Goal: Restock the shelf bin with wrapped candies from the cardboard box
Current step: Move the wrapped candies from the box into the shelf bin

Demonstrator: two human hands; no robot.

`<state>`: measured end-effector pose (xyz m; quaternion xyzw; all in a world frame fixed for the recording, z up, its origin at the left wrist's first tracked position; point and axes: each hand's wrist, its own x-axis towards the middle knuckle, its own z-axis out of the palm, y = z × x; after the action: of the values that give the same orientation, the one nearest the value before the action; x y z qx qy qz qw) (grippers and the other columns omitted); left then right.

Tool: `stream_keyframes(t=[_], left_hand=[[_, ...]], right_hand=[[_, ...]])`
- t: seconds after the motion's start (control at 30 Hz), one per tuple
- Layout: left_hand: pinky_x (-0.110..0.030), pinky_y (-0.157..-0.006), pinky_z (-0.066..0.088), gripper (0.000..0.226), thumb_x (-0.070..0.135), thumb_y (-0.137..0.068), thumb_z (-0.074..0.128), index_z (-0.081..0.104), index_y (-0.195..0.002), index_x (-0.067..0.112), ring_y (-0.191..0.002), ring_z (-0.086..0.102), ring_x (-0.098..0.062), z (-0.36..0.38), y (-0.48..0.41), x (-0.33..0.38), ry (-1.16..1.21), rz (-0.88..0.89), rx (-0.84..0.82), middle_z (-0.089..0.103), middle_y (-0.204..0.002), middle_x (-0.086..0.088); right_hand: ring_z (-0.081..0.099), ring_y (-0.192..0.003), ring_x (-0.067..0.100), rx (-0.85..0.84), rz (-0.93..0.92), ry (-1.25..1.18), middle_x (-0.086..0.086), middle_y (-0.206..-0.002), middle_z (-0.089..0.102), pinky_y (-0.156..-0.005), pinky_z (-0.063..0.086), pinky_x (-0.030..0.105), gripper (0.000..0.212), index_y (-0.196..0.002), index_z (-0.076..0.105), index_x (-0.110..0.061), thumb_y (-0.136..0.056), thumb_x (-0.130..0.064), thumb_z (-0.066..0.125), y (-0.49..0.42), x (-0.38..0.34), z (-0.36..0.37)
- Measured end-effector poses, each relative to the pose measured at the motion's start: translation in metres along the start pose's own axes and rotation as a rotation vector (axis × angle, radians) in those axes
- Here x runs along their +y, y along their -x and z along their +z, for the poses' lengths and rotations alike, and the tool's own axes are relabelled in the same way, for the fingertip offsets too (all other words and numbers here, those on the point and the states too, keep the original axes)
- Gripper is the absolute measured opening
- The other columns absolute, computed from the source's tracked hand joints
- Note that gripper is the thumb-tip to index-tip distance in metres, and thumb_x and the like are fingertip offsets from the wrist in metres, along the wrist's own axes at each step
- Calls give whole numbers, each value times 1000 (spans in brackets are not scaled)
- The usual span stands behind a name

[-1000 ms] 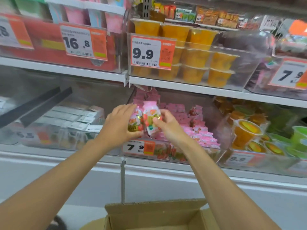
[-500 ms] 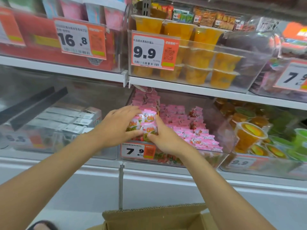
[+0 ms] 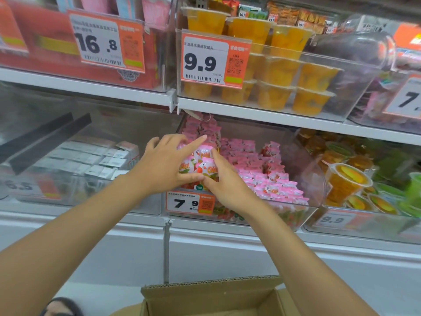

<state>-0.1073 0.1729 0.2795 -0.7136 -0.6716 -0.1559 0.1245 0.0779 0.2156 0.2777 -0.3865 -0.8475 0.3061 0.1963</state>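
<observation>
A clear shelf bin (image 3: 315, 190) on the lower shelf holds several pink wrapped candies (image 3: 273, 181) laid in rows. My left hand (image 3: 163, 166) and my right hand (image 3: 224, 185) together grip a cluster of pink and white wrapped candies (image 3: 200, 163) over the bin's front left corner. The left fingers curl over the top and side of the cluster; the right fingers pinch it from the right and below. An open cardboard box (image 3: 211, 297) sits below at the frame's bottom edge; its inside is mostly out of view.
A 7.9 price tag (image 3: 190, 202) hangs on the bin's front. Orange jelly cups (image 3: 282, 71) fill the bin above. The left bin holds white boxes (image 3: 95, 160); the right one has fruit cups (image 3: 348, 179). The shelf edge (image 3: 262, 115) runs just above the hands.
Both hands have carried the candy cluster forward and down from in front of the bin into its front left corner. The camera has come closer to the shelf.
</observation>
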Motion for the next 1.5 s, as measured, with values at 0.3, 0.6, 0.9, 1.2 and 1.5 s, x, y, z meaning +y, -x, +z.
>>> stream_keyframes(t=[0.3, 0.6, 0.9, 1.2, 1.5], left_hand=[[-45, -118, 11, 84, 81, -75, 42, 31, -150, 44, -148, 13, -18, -9, -9, 3, 133, -11, -175, 24, -160, 2], [-43, -115, 18, 69, 61, -83, 62, 42, -145, 41, -146, 22, -15, -6, -1, 6, 190, 6, -63, 31, -158, 8], [-43, -115, 18, 71, 58, -81, 68, 41, -145, 42, -145, 20, -14, -3, 1, 7, 229, -18, -73, 31, -156, 8], [-48, -117, 21, 39, 43, -81, 76, 67, -118, 37, -142, 26, -14, -5, -2, 7, 462, -92, -25, 41, -149, 8], [-44, -113, 25, 88, 54, -80, 72, 25, -153, 39, -137, 24, -18, -13, -14, 6, 203, -45, -190, 33, -147, 5]], right_hand=[[31, -137, 5, 21, 90, -260, -7, -156, 27, -94, 32, 10, 60, -152, 30, -24, -98, -20, 55, -2, -1, -7], [54, -74, 13, 282, 69, -247, 5, -84, 63, -74, 51, 33, 17, -91, 62, -9, -87, -22, 73, 7, 9, -2], [67, -89, 18, 287, 49, -343, 4, -96, 72, -86, 55, 33, 11, -99, 72, -11, -93, -13, 63, 3, 15, -5], [67, -84, 22, 165, 36, -154, 2, -89, 72, -79, 56, 42, 10, -88, 69, -18, -86, -27, 73, 2, 15, -2], [69, -92, 15, 248, 92, -400, 4, -102, 70, -81, 56, 35, 10, -101, 64, -10, -95, -17, 62, 0, 8, -8]])
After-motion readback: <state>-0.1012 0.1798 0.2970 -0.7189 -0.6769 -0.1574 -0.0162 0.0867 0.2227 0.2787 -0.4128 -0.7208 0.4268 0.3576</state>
